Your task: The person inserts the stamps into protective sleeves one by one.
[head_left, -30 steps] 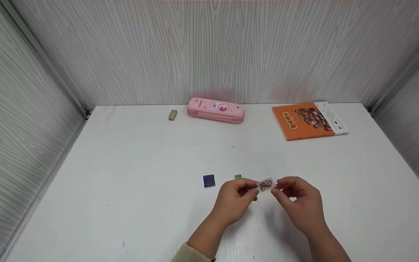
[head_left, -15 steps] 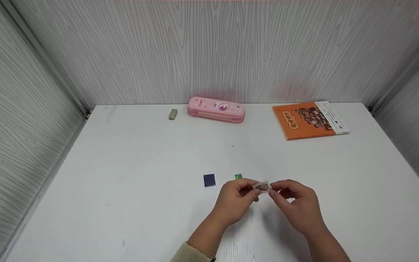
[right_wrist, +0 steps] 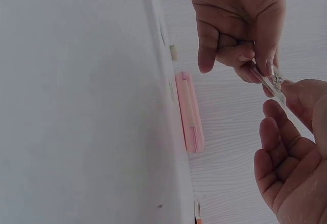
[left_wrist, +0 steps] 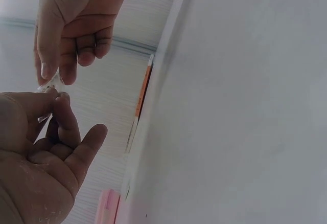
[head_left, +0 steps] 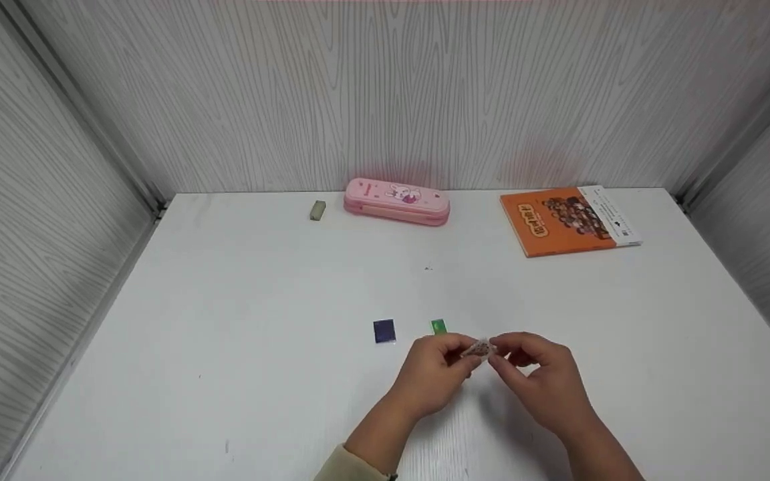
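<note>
Between my two hands, above the table, is a small clear plastic packet [head_left: 480, 349] with a brown speckled pattern. My left hand [head_left: 428, 375] pinches its left end between thumb and fingers. My right hand [head_left: 547, 379] pinches the opposite end, with the fingertips of both hands close together. In the right wrist view the packet [right_wrist: 276, 82] looks thin and slanted, partly covered by both thumbs. Only a sliver of the packet [left_wrist: 51, 84] shows in the left wrist view. Just beyond my left hand lies a small green piece [head_left: 438, 326], partly hidden. A dark purple square [head_left: 384, 331] lies left of it.
Along the back of the white table [head_left: 258, 280] lie a pink pencil case [head_left: 396, 202], a small greenish-grey block [head_left: 317, 210] and an orange book [head_left: 569, 222]. Panelled walls [head_left: 385, 93] stand behind and at both sides.
My right hand has moved left and slightly down, closer to my left hand. The packet has shifted slightly left and now shows less of its patterned face.
</note>
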Motion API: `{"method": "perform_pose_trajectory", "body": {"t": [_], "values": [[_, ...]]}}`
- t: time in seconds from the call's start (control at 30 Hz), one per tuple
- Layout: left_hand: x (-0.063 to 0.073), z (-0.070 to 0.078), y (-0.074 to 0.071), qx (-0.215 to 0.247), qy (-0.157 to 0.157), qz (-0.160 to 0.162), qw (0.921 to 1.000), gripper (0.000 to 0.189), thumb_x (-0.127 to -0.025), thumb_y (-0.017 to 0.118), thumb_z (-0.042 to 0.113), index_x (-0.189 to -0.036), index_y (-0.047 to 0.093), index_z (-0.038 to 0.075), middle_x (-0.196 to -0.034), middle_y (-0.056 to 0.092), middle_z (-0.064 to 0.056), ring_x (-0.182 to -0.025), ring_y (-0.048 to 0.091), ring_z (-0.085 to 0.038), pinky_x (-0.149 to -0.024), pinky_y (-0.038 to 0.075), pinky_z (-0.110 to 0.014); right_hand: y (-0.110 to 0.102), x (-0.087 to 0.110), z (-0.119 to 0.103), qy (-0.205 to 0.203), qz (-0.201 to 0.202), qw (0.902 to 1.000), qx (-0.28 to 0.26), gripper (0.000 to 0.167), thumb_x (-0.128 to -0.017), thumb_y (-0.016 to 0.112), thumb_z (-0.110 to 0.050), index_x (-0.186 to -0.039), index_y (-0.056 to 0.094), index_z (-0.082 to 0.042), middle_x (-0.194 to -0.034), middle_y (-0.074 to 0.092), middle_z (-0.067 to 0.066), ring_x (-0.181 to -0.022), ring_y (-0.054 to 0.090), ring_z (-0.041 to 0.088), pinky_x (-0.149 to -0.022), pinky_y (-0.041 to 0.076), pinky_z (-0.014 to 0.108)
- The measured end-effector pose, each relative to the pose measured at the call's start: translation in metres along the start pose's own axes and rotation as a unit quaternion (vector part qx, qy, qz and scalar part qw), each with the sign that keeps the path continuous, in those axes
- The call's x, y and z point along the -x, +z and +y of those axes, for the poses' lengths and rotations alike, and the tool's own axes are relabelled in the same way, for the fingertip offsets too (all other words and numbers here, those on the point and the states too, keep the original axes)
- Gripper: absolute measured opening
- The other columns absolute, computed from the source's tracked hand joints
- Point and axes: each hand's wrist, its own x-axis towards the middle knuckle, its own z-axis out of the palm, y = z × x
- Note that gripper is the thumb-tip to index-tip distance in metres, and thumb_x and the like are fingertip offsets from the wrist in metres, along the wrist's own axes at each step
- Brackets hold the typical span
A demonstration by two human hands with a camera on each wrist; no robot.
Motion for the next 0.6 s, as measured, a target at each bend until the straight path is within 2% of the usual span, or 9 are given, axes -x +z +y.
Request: {"method": "perform_pose_trajectory", "body": {"t": [0.17,0.27,0.37,0.47,0.6], "values": [[0.001,0.000,0.001,0.006,0.007,0.018,0.9998,0.009,-0.098,0.076,0.008,-0.107,0.080,0.009,-0.087,0.072,0.004,-0.074,0.062,-0.005,-0.069,0.053,-0.023,0.001,-0.002,0.002,0.043,0.011,0.9948,-0.092,0.022,-0.089,0.080,0.010,-0.105,0.079,-0.004,-0.090,0.075,0.005,-0.075,0.065,0.017,-0.064,0.054,0.024],[0.001,0.000,0.001,0.013,0.008,0.027,0.9995,0.009,-0.098,0.077,0.008,-0.106,0.079,0.009,-0.089,0.072,0.007,-0.076,0.063,-0.006,-0.070,0.054,-0.023,0.003,-0.003,0.003,0.060,0.023,0.9903,-0.123,0.016,-0.089,0.078,0.012,-0.103,0.076,0.005,-0.086,0.073,0.009,-0.074,0.064,0.015,-0.063,0.054,0.022],[0.000,0.001,0.001,0.005,0.009,0.033,0.9994,0.011,-0.098,0.077,0.011,-0.109,0.079,0.010,-0.094,0.073,0.008,-0.079,0.063,-0.005,-0.071,0.054,-0.023,0.005,-0.005,0.006,0.067,0.028,0.9885,-0.133,0.012,-0.090,0.076,0.014,-0.101,0.074,0.008,-0.086,0.073,0.010,-0.073,0.063,0.014,-0.063,0.053,0.022],[-0.002,0.000,-0.001,-0.008,0.011,0.054,0.9984,0.016,-0.098,0.077,0.013,-0.114,0.078,0.011,-0.097,0.073,0.009,-0.079,0.062,-0.006,-0.070,0.053,-0.023,0.004,-0.010,0.012,0.086,0.037,0.9875,-0.126,0.011,-0.091,0.075,0.012,-0.102,0.076,0.007,-0.087,0.073,0.011,-0.074,0.062,0.016,-0.063,0.053,0.022],[-0.005,-0.002,-0.008,-0.011,0.008,0.110,0.9938,0.020,-0.099,0.075,0.009,-0.119,0.074,0.009,-0.097,0.071,0.007,-0.078,0.060,-0.008,-0.071,0.052,-0.024,-0.005,-0.020,0.024,0.161,0.045,0.9804,-0.104,0.014,-0.096,0.074,0.004,-0.109,0.076,0.005,-0.093,0.073,0.008,-0.078,0.061,0.018,-0.067,0.054,0.024]]}}
